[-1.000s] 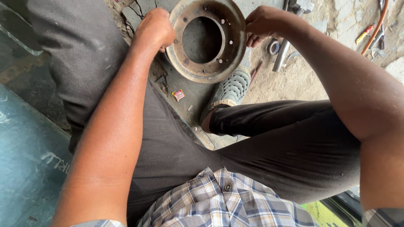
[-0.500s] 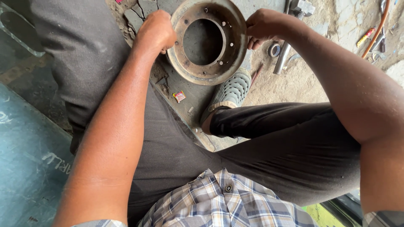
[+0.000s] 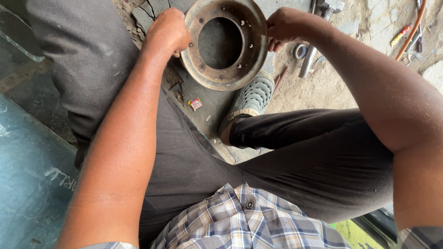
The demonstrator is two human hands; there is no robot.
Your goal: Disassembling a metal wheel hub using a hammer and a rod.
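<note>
Rusty round steel brake drum with a large centre hole (image 3: 224, 44) is held at the far centre, above the dusty concrete floor (image 3: 364, 27). Since a second ago I note almost no shift; the drum sits as before, both grips unchanged, so the handling looks paused. Drum: brown, pitted, ring of small bolt holes round the flange. My left hand (image 3: 167, 33) is clenched on its left rim; my right hand (image 3: 282, 26) clasps the right rim. Just near it, a grey perforated sandal (image 3: 251, 97); right of that, a steel rod (image 3: 308, 59)
</note>
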